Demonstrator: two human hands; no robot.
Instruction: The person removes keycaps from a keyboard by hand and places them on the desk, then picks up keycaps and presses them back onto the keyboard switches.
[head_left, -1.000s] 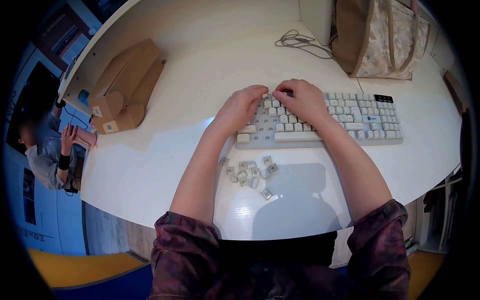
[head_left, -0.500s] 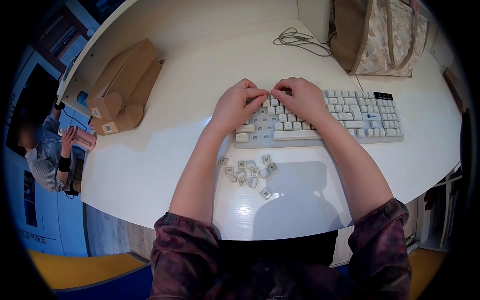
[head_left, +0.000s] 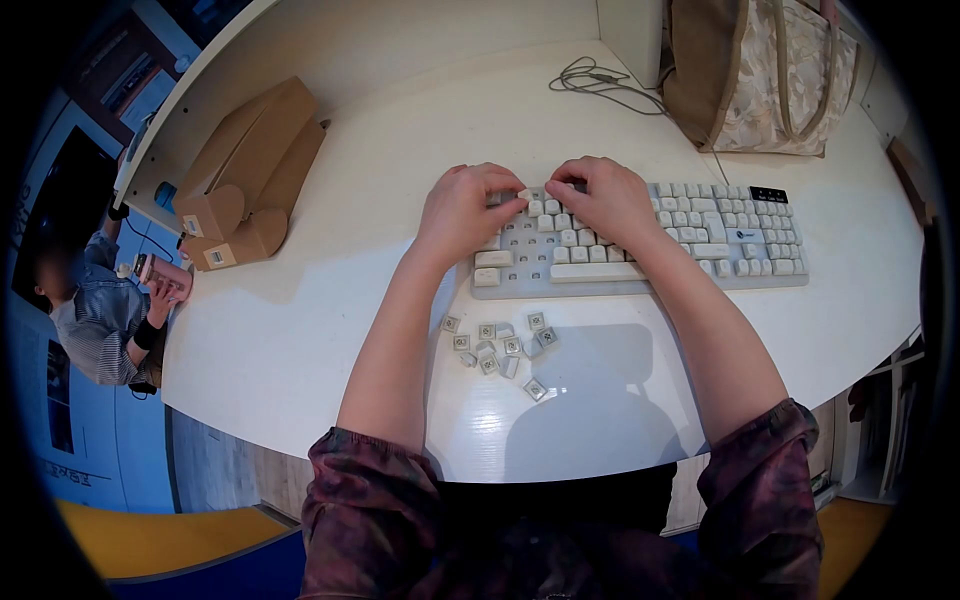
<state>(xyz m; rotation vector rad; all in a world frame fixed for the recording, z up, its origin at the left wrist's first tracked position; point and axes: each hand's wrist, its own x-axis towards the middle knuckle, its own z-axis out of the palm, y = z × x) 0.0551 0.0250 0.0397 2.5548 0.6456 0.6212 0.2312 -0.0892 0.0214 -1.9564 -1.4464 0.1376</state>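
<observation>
A white keyboard (head_left: 690,285) lies on the desk, its left part bare of several keycaps so the switch sockets show. At its upper left, my left hand (head_left: 462,208) pinches a small white keycap (head_left: 525,195) between thumb and index finger. Just to the right, my right hand (head_left: 608,203) bends over the top rows with thumb and forefinger drawn together; whatever is in them is hidden. Several loose keycaps (head_left: 487,362) lie scattered on the desk below the keyboard, some upside down.
Brown cardboard boxes (head_left: 245,170) stand at the back left of the white desk (head_left: 400,130). A coiled grey cable (head_left: 590,78) lies at the back, beside a patterned bag (head_left: 770,75). To the far left, another person (head_left: 100,310) holds a pink cup (head_left: 168,280).
My left hand has shifted slightly left, away from the right hand, and a keycap now shows at its fingertips. At the far left, the other person's hand has moved on the pink cup.
</observation>
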